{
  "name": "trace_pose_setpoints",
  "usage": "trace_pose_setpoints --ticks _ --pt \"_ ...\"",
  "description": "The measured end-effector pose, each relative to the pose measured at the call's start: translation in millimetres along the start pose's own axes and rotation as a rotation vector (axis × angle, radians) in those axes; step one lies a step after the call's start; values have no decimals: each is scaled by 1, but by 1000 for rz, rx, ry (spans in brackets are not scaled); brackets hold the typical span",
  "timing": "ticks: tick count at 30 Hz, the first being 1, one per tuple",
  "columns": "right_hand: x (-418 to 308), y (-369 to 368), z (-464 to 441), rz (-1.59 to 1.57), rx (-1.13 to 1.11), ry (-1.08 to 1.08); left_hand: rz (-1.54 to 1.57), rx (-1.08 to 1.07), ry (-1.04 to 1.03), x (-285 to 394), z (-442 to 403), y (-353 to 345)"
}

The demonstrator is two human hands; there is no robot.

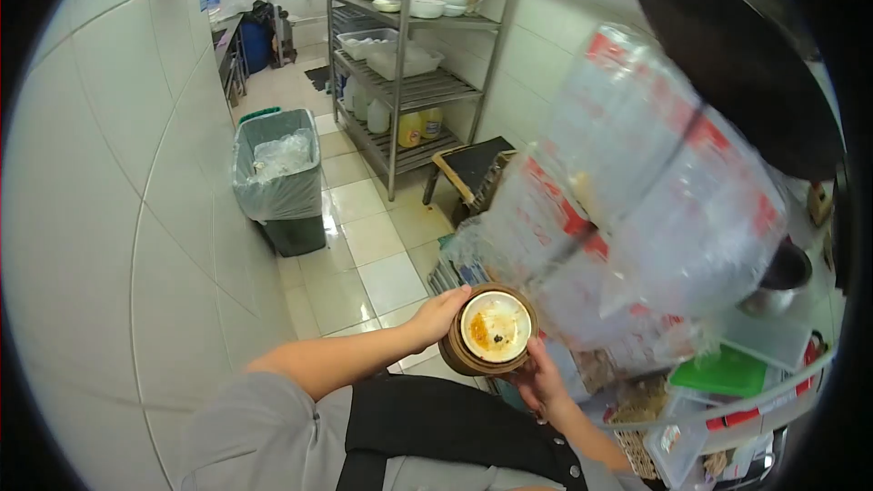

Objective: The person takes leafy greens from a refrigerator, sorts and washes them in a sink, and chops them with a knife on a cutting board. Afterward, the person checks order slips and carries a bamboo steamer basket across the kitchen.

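A round brown steamer basket (462, 359), perhaps several stacked, is held between both hands in front of the waist. Inside its top sits a white dish (496, 327) with orange-brown residue and a small dark bit. My left hand (440, 316) grips the basket's left side, fingers wrapped around the rim. On the right side, lower down, my right hand (540, 376) holds it too, with some fingers hidden beneath.
A lined bin (296, 235) stands left of the tiled floor. Metal shelving (394, 91) holds bowls, tubs and jugs. A small black-topped stool (473, 164) is beside it. Plastic-wrapped packages (627, 173) pile up at right, near a large dark pan (727, 55) and a green lid (723, 371).
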State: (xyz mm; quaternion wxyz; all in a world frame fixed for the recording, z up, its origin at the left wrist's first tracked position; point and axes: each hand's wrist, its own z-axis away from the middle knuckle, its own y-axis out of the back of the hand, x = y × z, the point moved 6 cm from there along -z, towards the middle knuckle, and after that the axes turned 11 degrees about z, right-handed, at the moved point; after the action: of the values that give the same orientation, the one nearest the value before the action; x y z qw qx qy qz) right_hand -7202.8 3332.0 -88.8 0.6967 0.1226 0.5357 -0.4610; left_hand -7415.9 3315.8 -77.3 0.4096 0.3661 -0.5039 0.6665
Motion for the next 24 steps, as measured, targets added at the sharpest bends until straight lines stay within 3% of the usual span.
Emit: trace_pose_setpoints --ticks 6,13,16,22,24 --pt "-27 -75 -160 89 -62 -122 79 183 -90 44 -59 138" --pt "-66 -169 -298 164 -324 -165 112 350 -143 108 -93 267" --pt "-80 -206 -351 174 -450 -182 325 417 -173 121 -96 303" --pt "-98 -251 -470 321 -657 -233 338 717 -268 124 -125 381" --pt "-91 -298 -504 263 -703 -218 289 842 -301 126 -115 435"
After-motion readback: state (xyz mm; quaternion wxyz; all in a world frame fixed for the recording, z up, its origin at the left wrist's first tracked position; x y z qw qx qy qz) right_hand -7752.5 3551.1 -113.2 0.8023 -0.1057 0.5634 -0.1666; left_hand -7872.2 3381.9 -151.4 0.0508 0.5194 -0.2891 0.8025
